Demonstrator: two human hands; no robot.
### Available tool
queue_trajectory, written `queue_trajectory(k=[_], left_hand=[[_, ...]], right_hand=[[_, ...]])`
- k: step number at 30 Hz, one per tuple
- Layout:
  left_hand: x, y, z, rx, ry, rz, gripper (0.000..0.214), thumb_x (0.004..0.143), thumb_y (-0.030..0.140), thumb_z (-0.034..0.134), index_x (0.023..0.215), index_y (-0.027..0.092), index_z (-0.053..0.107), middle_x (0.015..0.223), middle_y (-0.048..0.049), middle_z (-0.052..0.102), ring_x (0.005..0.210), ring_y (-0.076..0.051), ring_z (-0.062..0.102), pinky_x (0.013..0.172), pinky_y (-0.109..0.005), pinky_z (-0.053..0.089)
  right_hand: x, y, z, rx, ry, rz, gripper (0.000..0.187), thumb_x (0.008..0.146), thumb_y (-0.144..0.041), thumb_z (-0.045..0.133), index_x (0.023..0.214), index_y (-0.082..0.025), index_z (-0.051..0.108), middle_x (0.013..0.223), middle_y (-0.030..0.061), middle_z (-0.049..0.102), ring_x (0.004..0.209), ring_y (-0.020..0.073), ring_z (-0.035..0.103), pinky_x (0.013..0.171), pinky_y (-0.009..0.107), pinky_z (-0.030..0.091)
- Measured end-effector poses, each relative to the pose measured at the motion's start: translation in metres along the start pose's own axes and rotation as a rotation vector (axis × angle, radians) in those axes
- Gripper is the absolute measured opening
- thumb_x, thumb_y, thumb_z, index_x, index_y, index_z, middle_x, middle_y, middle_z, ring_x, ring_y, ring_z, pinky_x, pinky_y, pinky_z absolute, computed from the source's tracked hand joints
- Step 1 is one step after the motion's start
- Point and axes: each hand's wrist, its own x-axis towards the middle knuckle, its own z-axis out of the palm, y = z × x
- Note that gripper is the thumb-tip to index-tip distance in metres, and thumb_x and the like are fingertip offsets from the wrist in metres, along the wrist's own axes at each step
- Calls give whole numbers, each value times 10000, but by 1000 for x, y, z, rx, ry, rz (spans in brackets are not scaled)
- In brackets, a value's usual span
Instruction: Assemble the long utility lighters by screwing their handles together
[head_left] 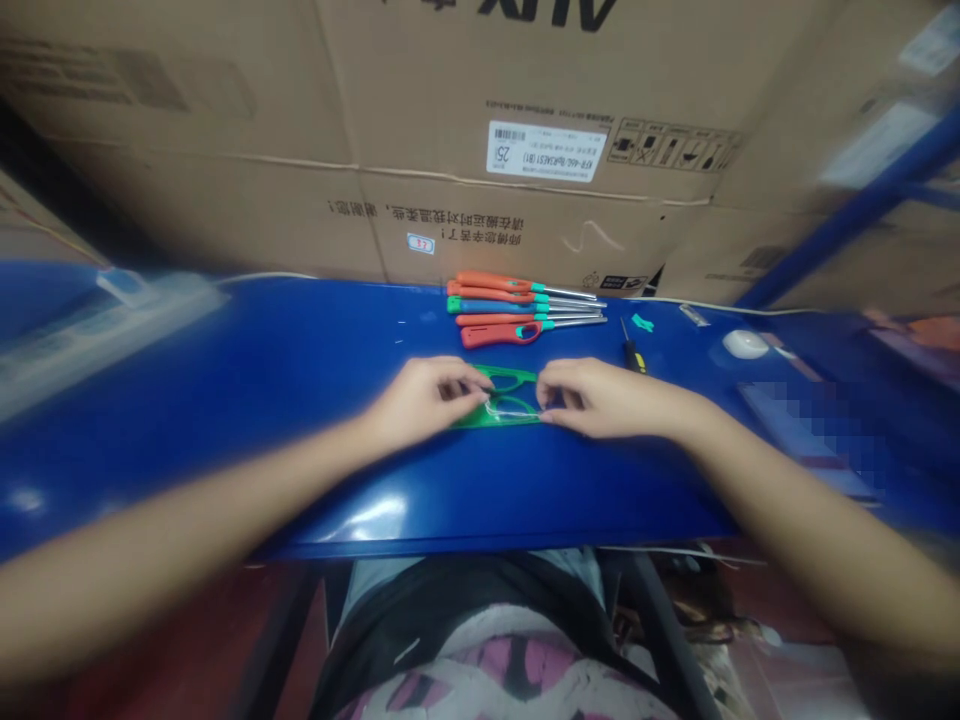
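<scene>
A green plastic lighter body (504,398) lies on the blue table (300,400) between my hands, with a clear part showing at its middle. My left hand (424,400) pinches its left end with curled fingers. My right hand (596,395) grips its right end, fingers closed round it. Just behind lies a row of several long-nosed lighters (517,307), orange and blue with teal triggers and metal tubes pointing right.
A small black and yellow screwdriver (632,350), a teal plastic piece (642,322) and a white mouse (745,344) lie to the right. Large cardboard boxes (480,130) wall off the back. A clear plastic tray (97,320) sits at the left.
</scene>
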Motion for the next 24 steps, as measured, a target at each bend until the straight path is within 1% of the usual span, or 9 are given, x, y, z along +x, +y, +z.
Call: queue_trajectory(k=[2,5,8,12,18,21,24], left_hand=[[0,-2,1,-14,-3,-7,178,873,273,715,994,173,799,868,-36,751,645,-98,642,578,-194,499],[0,-2,1,-3,2,12,162,871,263,711,971,168,794,866,-38,746,658,-98,646,577,-185,499],[-1,0,1,18,4,43,144,870,243,709,961,166,790,863,-36,741,675,-97,652,582,-178,500],[-2,5,0,33,-5,90,135,875,212,704,971,167,787,875,-35,741,687,-94,660,600,-177,512],[-3,10,0,51,0,147,141,863,195,719,983,164,787,871,-33,743,685,-92,666,636,-182,534],[-3,10,0,56,6,154,143,864,200,720,986,166,787,869,-32,745,681,-92,665,640,-185,536],[-3,8,0,74,14,151,134,875,208,711,979,166,785,866,-30,742,672,-92,658,637,-190,532]], right_hand=[[-1,-3,4,23,57,-40,171,871,-233,708,1017,-172,642,965,27,612,649,99,543,632,254,428],[3,-8,13,57,116,-89,227,870,-248,719,1073,-178,646,983,24,602,687,109,535,659,261,428],[10,-11,24,76,149,-98,174,871,-244,723,1024,-181,667,975,26,601,741,127,534,679,266,414],[13,-11,34,91,180,-52,116,862,-252,746,930,-189,676,936,14,616,754,130,527,680,260,394],[9,-10,39,88,204,-10,174,854,-247,752,1012,-212,688,1002,9,646,788,127,553,713,255,411],[9,-10,41,86,197,-12,125,869,-251,740,978,-211,694,991,12,653,796,131,563,719,256,415],[10,-10,42,130,220,-32,99,857,-227,747,934,-206,688,937,6,652,790,130,570,712,250,407]])
